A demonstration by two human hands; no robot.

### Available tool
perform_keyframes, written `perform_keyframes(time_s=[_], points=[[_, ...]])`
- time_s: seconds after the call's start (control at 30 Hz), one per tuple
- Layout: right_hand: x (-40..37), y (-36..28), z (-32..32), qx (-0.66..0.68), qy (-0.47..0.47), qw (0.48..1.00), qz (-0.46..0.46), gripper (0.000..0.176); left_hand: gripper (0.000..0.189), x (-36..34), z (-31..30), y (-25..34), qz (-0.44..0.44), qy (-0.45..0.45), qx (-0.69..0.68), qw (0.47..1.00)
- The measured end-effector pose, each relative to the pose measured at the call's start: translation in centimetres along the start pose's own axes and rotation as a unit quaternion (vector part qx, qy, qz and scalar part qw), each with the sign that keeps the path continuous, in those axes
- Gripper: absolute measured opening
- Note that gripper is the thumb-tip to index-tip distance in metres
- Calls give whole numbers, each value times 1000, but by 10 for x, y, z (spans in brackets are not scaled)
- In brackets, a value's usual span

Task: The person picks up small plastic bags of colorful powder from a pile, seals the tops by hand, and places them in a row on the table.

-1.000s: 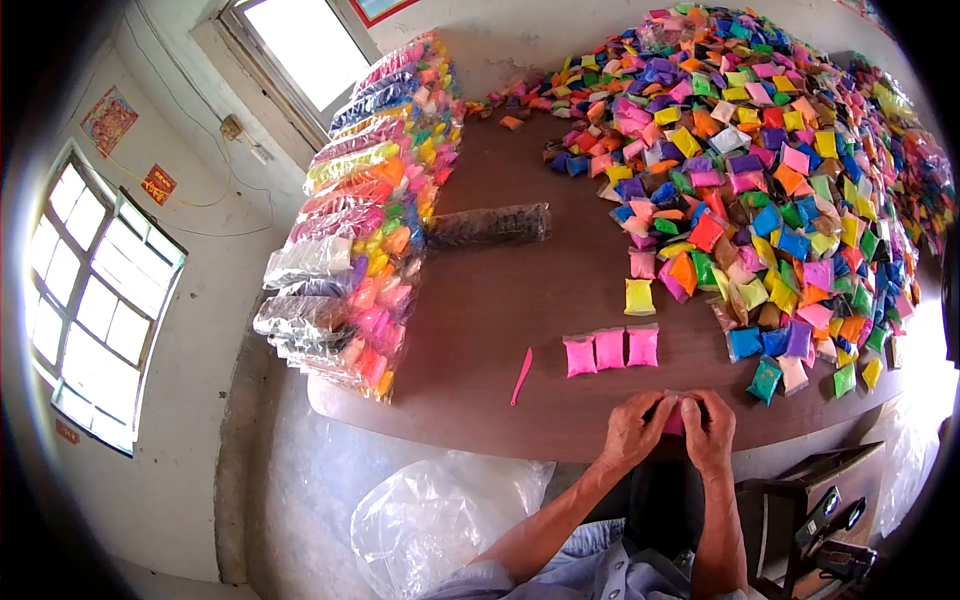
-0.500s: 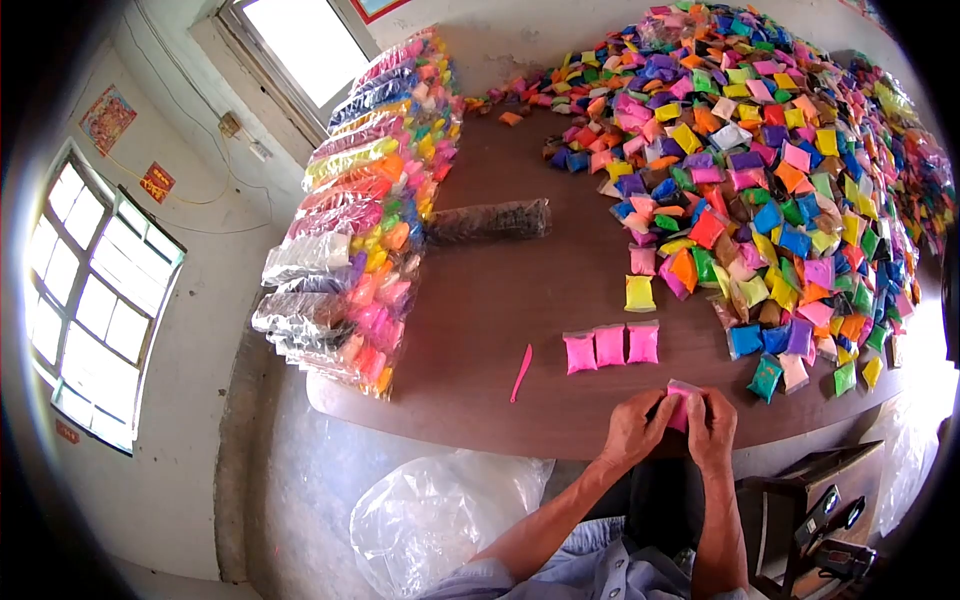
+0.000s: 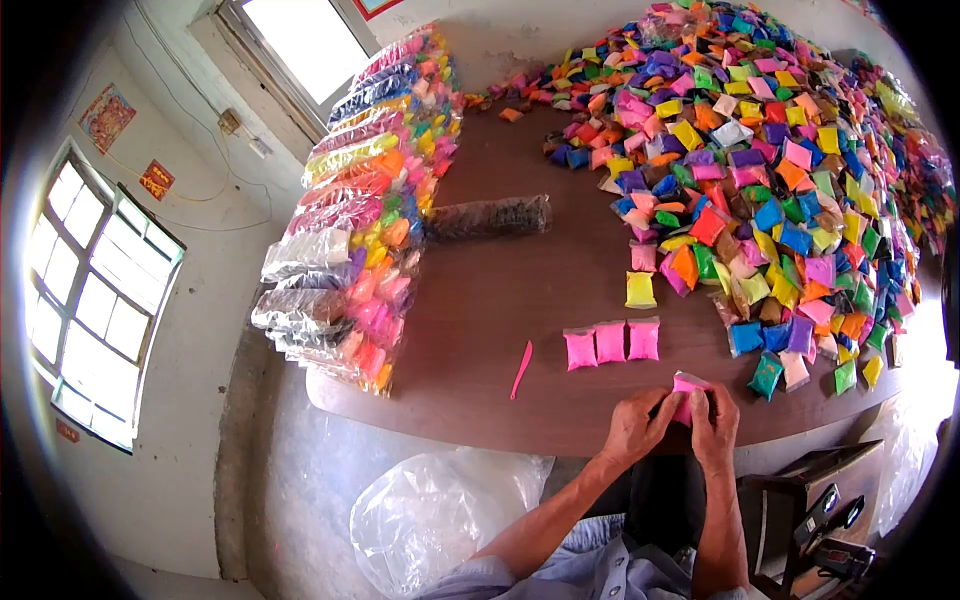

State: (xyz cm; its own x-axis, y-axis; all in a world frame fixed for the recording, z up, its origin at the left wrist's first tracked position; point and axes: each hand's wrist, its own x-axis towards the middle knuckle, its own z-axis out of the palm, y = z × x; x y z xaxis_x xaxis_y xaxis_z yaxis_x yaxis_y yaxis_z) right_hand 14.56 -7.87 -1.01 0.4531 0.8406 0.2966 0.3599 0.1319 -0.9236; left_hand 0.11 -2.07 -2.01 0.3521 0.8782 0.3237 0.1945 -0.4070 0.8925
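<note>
Between my two hands, just over the table's near edge, is a pink packet (image 3: 686,397) with a clear plastic top. My left hand (image 3: 638,425) grips it from the left, thumb and fingers pressed together. On its right side my right hand (image 3: 714,425) is closed on the same packet. Beyond them, three pink packets (image 3: 610,343) lie side by side in a row on the brown table (image 3: 480,340). A yellow packet (image 3: 640,290) rests above that row. To the left lies a pink plastic knife (image 3: 521,370).
A large heap of coloured packets (image 3: 760,180) covers the table's right side. Long filled bags (image 3: 350,200) are stacked along the left, with a dark roll (image 3: 490,217) beside them. Clear plastic (image 3: 440,510) lies below the edge; a wooden stool (image 3: 800,490) stands at right.
The pink packet between my hands has tilted and risen slightly, and my fingers have shifted a little on it. The things on the table have not moved.
</note>
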Motion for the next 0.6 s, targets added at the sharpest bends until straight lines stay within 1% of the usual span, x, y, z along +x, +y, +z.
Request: perform_keyframes(time_s=[0.03, 0.1, 0.17, 0.3, 0.37, 0.4, 0.47, 0.5, 0.57, 0.6], points=[[0, 1, 1, 7, -17, 1000, 14, 25, 24, -1, -1, -3, -9, -6, 10, 1000], [0, 1, 1, -11, -23, 1000, 12, 25, 25, -2, -2, -4, -17, -12, 20, 1000], [-1, 1, 1, -30, -29, 999, 9, 26, 26, -1, -5, -1, -69, -46, 9, 996], [-3, 9, -2, -3, 0, 1000, 18, 27, 28, 3, -7, 10, -77, -70, -13, 995], [-3, 10, -3, 3, 8, 1000, 26, 27, 29, 3, -7, 11, -54, -80, 30, 995], [-3, 8, -3, 5, 9, 1000, 23, 28, 29, 2, -5, 9, -55, -80, 30, 995], [-1, 4, -1, 6, 9, 1000, 21, 28, 26, 1, -1, 4, 3, -17, 16, 1000], [-1, 2, 1, 8, -2, 1000, 17, 28, 26, 1, -2, 2, 2, -18, 15, 1000], [0, -3, 1, 4, -10, 1000, 15, 29, 23, -2, 0, -1, -43, -13, 41, 998], [1, -6, 1, 1, -22, 999, 24, 29, 23, -2, 0, 1, -44, -17, 37, 998]])
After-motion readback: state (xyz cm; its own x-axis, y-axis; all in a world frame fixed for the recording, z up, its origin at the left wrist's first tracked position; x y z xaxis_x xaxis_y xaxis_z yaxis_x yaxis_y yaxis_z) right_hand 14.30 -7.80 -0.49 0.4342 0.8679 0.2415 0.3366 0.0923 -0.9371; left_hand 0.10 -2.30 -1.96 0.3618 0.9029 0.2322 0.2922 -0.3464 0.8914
